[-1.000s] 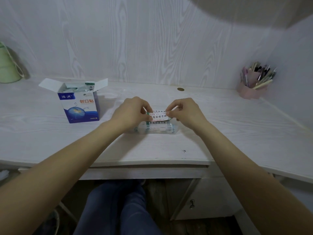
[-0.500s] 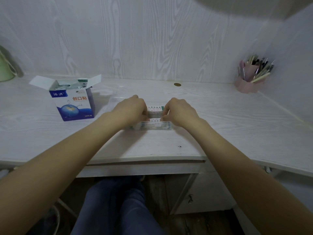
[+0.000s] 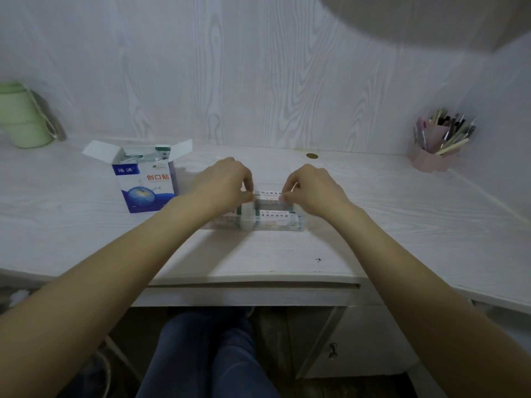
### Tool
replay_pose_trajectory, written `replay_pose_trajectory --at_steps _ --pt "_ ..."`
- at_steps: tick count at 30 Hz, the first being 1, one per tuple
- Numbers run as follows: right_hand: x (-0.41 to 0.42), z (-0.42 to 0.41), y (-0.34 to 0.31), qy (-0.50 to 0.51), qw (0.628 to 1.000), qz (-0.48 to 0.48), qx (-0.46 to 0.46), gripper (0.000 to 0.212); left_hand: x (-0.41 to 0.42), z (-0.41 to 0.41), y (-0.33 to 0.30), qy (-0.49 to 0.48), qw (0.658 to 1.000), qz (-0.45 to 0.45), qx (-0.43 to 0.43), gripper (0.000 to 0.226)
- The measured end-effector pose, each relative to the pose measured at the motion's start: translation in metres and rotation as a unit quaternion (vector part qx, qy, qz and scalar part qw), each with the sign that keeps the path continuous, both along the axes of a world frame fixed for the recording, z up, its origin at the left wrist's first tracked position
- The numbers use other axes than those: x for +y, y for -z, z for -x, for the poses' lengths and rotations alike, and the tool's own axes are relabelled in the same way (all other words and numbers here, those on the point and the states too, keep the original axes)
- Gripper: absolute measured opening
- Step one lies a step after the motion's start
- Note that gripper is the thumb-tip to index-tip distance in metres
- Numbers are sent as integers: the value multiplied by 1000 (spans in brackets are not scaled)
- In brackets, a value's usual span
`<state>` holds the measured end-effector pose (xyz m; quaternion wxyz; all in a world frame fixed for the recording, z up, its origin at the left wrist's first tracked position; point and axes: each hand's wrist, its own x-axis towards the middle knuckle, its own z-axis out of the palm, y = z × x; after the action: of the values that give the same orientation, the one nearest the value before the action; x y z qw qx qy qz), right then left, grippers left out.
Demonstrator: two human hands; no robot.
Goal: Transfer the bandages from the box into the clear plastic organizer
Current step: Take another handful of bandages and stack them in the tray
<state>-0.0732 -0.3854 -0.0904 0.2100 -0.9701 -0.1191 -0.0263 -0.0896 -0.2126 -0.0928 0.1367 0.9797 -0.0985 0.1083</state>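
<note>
The blue-and-white bandage box (image 3: 145, 183) stands open on the desk at the left, with wrapped bandages showing at its top. The clear plastic organizer (image 3: 273, 221) lies in the middle of the desk and holds several white bandage strips. My left hand (image 3: 222, 183) and my right hand (image 3: 311, 188) sit over its far side. Each pinches one end of a white bandage (image 3: 268, 195) held level just above the organizer. My fingertips hide the ends of the strip.
A green cup (image 3: 21, 116) stands at the back left. A pink holder full of pens (image 3: 438, 145) is at the back right. A round cable hole (image 3: 312, 156) lies behind the hands. The desk's front edge (image 3: 253, 278) runs above my knees.
The bandage held between both hands came down from above the organizer to its top. My hands closed in, then spread slightly. The camera shifted a little.
</note>
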Motion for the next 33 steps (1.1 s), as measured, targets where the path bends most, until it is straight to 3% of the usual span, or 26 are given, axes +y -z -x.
replay_pose_trajectory --at_steps 5,11,18,24,28,33 --pt "53 4 -11 -99 988 -90 -78 17 55 18 -17 -91 994 25 -59 30" --pt "127 -8 -24 -185 973 -92 -104 29 134 20 -27 -119 985 73 -105 28" --pt "182 -42 -29 -186 979 -45 -68 23 182 -6 -35 -77 996 43 1 17" --pt "206 -57 -32 -193 979 -3 -58 16 189 -24 -41 -57 995 15 76 29" --pt "214 -60 -32 -195 977 46 -75 5 195 -29 -39 -42 995 42 81 23" --pt "219 -62 -29 -192 975 80 -85 14 196 -32 -35 -49 996 44 60 19"
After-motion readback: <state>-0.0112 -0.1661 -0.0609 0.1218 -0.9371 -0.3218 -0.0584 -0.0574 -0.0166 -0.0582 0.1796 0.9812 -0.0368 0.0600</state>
